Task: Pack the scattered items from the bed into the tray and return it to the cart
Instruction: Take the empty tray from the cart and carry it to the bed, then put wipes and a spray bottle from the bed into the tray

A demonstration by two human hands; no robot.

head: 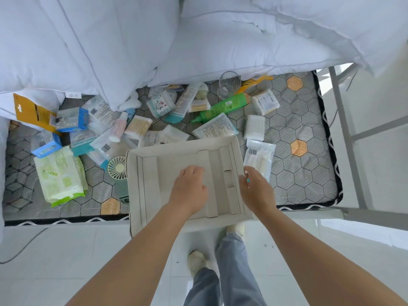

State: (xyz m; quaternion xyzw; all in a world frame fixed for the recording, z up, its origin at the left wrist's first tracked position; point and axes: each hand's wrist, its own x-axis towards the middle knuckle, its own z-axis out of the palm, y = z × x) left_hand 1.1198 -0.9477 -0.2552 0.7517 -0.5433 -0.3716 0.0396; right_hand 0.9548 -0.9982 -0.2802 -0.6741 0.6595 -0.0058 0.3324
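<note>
An empty white tray [134, 173] with dividers sits on the near edge of the bed's mattress [309, 173] and overhangs it slightly. My left hand [189, 188] rests palm down on the tray's floor and holds nothing. My right hand [256, 188] is at the tray's right wall, with its fingers curled over the rim. Scattered behind the tray are a green bottle [223, 107], a clear glass [228, 85], cotton swab packs [265, 102], a pink bottle [119, 129], blue boxes [72, 119], a wipes pack [60, 175] and a small fan [117, 167].
White pillows and a duvet [110, 40] cover the far half of the bed and overlap some items. A sealed white pouch [258, 157] lies just right of the tray. A grey metal bed frame [346, 129] stands at the right. My feet are on the white tiled floor [66, 261] below.
</note>
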